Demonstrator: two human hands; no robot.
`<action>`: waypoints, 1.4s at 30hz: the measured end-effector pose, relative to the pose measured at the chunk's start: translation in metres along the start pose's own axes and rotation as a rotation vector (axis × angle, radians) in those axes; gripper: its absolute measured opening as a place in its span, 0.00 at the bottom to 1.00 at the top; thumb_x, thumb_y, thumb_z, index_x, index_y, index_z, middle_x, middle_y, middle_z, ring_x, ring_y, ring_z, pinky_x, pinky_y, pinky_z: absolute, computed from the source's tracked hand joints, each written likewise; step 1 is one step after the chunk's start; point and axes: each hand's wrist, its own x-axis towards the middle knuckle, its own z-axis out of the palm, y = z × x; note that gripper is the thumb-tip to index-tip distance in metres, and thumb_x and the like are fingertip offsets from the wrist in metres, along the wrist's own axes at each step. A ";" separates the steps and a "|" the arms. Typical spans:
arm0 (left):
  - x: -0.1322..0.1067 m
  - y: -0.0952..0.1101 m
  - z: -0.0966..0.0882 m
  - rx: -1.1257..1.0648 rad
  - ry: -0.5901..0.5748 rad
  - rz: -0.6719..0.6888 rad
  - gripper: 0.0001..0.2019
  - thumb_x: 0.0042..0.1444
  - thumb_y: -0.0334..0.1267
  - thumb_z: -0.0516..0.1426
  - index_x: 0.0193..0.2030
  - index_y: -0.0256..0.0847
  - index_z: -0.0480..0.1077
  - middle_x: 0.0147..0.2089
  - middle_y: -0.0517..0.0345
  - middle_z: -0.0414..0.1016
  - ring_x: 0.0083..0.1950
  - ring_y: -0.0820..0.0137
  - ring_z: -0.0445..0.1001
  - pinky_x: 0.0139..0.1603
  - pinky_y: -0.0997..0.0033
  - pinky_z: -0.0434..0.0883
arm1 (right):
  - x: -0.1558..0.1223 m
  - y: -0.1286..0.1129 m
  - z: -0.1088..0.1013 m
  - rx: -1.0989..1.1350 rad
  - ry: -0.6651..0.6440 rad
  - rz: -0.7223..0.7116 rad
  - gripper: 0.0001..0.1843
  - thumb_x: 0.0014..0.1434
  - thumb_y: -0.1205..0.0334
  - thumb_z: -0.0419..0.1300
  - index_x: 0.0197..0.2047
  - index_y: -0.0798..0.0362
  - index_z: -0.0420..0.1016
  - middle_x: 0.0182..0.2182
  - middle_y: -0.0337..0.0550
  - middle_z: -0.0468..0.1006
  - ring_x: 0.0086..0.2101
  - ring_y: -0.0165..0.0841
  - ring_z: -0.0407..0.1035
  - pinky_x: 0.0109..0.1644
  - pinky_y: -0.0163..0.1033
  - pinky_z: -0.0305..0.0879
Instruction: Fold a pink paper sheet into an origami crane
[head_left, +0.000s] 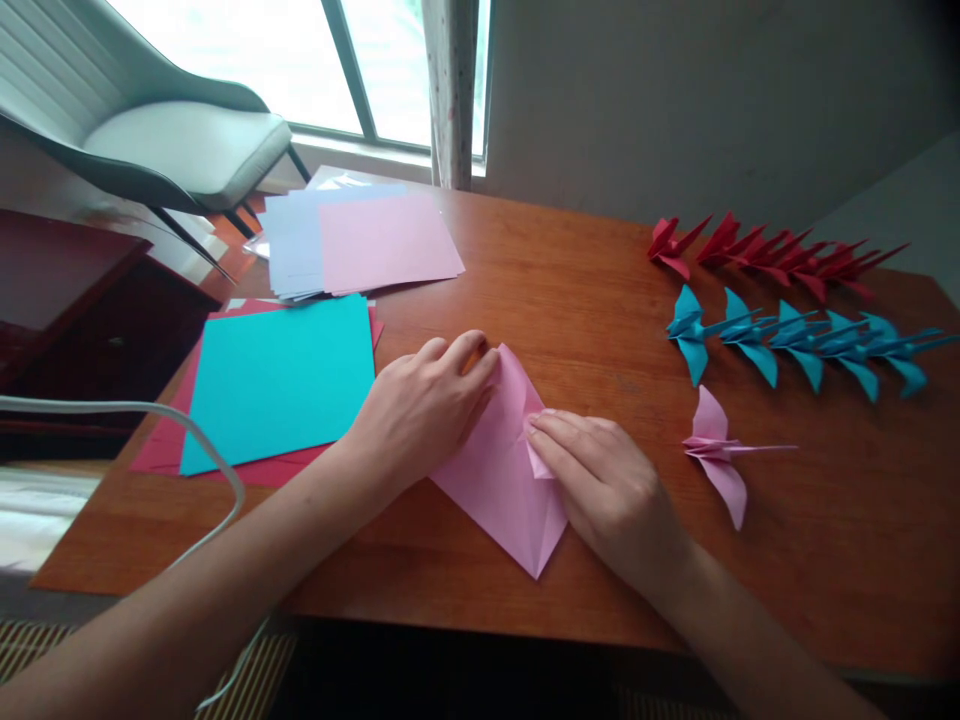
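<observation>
Folding is under way on a pink sheet that lies near the front edge of the tabletop, between the two hands. It already shows creases and has a pointed, kite-like outline, so it looks to be at an early to middle stage, still far from the shape of the finished paper birds.

The left hand rests flat with its fingers spread slightly, pressing down the sheet's upper left edge. The right hand has its fingers held together, their tips on a small flap near the sheet's middle. Whether the thumb pinches that flap from below cannot be told.

To the right lies one finished pink bird, alone and well apart from the hands. Beyond it are a row of blue birds and a row of red birds, all complete.

Unfolded paper remains on the left: a turquoise sheet on top of red sheets, and farther back a stack of pale sheets with pink uppermost.
</observation>
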 end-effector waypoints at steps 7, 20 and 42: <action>0.002 -0.003 0.003 0.068 0.022 -0.008 0.21 0.70 0.37 0.49 0.67 0.43 0.65 0.66 0.48 0.70 0.49 0.58 0.74 0.38 0.60 0.75 | 0.003 0.007 0.000 0.071 0.110 0.344 0.13 0.68 0.67 0.57 0.53 0.54 0.77 0.47 0.49 0.84 0.46 0.40 0.77 0.53 0.48 0.74; 0.001 -0.001 0.000 0.096 0.010 0.011 0.23 0.68 0.33 0.49 0.69 0.44 0.64 0.68 0.45 0.68 0.51 0.56 0.73 0.37 0.60 0.74 | 0.003 0.017 -0.003 -0.099 0.071 0.589 0.15 0.67 0.59 0.59 0.27 0.51 0.74 0.24 0.42 0.78 0.27 0.36 0.73 0.31 0.39 0.63; 0.001 0.004 -0.002 0.094 -0.011 -0.012 0.21 0.69 0.32 0.48 0.67 0.44 0.64 0.65 0.46 0.69 0.49 0.57 0.73 0.35 0.61 0.71 | -0.001 0.011 -0.006 -0.125 -0.109 -0.142 0.16 0.68 0.74 0.55 0.56 0.61 0.78 0.58 0.52 0.79 0.60 0.46 0.72 0.59 0.52 0.72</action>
